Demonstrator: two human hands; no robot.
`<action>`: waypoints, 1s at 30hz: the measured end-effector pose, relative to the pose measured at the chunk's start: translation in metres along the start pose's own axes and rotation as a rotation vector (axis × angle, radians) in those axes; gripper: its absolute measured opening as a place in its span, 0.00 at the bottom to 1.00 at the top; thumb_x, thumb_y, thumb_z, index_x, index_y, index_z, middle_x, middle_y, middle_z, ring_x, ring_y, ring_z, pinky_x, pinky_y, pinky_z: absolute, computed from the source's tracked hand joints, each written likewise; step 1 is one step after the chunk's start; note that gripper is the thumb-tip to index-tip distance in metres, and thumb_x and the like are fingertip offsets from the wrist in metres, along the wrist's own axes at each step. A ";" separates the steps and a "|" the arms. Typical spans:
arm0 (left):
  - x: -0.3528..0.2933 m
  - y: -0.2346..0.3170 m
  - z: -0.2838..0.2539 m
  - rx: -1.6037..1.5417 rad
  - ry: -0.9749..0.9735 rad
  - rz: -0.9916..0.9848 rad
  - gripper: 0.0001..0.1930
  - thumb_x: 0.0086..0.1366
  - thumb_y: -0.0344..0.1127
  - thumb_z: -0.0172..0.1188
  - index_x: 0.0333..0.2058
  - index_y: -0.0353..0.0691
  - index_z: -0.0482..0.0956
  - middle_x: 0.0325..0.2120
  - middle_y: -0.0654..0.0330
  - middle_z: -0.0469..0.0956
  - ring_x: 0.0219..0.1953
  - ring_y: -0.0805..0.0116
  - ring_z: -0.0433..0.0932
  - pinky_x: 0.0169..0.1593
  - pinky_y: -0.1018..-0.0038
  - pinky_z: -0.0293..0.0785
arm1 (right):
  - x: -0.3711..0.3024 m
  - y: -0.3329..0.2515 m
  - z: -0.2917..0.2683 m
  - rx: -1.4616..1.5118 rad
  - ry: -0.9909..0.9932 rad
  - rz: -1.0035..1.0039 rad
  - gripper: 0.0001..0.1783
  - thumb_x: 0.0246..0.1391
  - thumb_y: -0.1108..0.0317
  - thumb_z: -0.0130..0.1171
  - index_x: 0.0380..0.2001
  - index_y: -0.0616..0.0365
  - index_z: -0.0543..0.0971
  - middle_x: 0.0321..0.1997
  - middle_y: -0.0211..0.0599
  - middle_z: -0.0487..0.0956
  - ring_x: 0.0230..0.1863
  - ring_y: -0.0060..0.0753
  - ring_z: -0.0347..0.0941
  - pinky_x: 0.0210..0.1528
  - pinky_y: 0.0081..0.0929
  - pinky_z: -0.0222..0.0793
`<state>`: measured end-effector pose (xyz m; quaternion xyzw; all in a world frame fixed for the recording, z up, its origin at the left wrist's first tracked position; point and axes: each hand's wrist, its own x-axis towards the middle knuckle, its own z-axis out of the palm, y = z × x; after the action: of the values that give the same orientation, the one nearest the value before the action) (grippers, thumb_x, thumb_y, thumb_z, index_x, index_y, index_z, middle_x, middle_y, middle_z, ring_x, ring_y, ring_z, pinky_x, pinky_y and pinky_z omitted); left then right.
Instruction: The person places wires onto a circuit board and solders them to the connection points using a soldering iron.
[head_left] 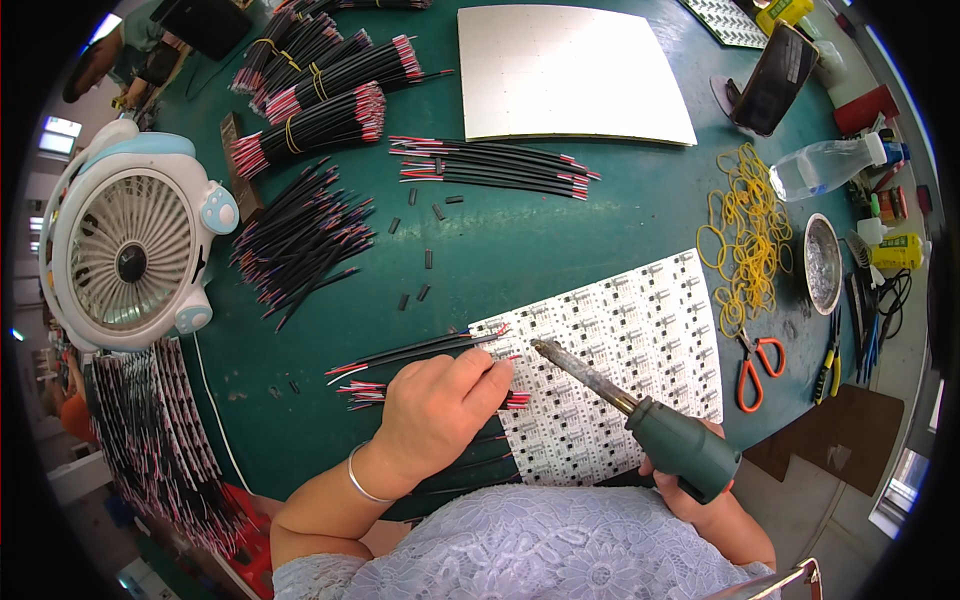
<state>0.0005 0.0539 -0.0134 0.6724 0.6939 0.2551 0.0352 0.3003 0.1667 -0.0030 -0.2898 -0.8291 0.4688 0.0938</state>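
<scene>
My left hand (440, 408), with a bangle at the wrist, is closed at the left edge of a white circuit board panel (630, 330) that carries rows of small components. Its fingers pinch a short black cable whose red wire end shows past the fingertips. More black cables (400, 350) with red and white ends lie beside and under this hand. My right hand (690, 484) is wrapped round the dark green handle of a soldering iron (680, 445). The iron's tip is over the panel, a little right of the left fingertips. I cannot tell whether it touches the board.
Loose cables (300, 240) and banded bundles (320, 125) lie at left, near a white fan (130, 260). A white panel (575, 75) lies at the back. Yellow rubber bands (750, 225), a metal bowl (822, 265), a plastic bottle (825, 168), orange scissors (755, 370) and a phone (775, 80) line the right.
</scene>
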 end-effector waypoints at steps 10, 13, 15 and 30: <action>0.000 -0.002 0.004 0.067 -0.031 0.021 0.12 0.48 0.29 0.63 0.35 0.41 0.81 0.24 0.64 0.72 0.22 0.69 0.73 0.23 0.73 0.68 | 0.009 -0.005 0.000 0.049 -0.050 -0.061 0.22 0.58 0.65 0.54 0.52 0.67 0.68 0.34 0.35 0.76 0.27 0.24 0.77 0.36 0.25 0.71; 0.002 0.000 0.004 0.074 -0.037 0.015 0.12 0.49 0.29 0.62 0.35 0.41 0.81 0.23 0.65 0.71 0.22 0.69 0.73 0.24 0.73 0.69 | 0.013 -0.009 0.003 0.002 -0.010 -0.074 0.21 0.58 0.65 0.54 0.51 0.67 0.70 0.35 0.36 0.76 0.27 0.25 0.77 0.37 0.25 0.72; 0.002 0.000 0.003 0.079 -0.037 0.011 0.11 0.49 0.29 0.62 0.35 0.41 0.81 0.23 0.65 0.70 0.23 0.69 0.73 0.24 0.73 0.69 | 0.011 -0.008 0.003 -0.017 -0.029 -0.042 0.23 0.49 0.67 0.61 0.48 0.65 0.73 0.39 0.38 0.78 0.35 0.33 0.77 0.42 0.29 0.72; 0.004 0.001 0.002 0.084 -0.065 -0.002 0.10 0.50 0.29 0.62 0.34 0.42 0.81 0.24 0.64 0.70 0.23 0.68 0.74 0.25 0.73 0.69 | 0.006 -0.008 -0.001 -0.052 -0.012 0.021 0.18 0.41 0.71 0.65 0.40 0.58 0.80 0.41 0.39 0.81 0.42 0.42 0.77 0.46 0.33 0.73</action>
<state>0.0013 0.0583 -0.0134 0.6805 0.7033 0.2034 0.0297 0.2924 0.1674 0.0032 -0.2979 -0.8385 0.4499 0.0762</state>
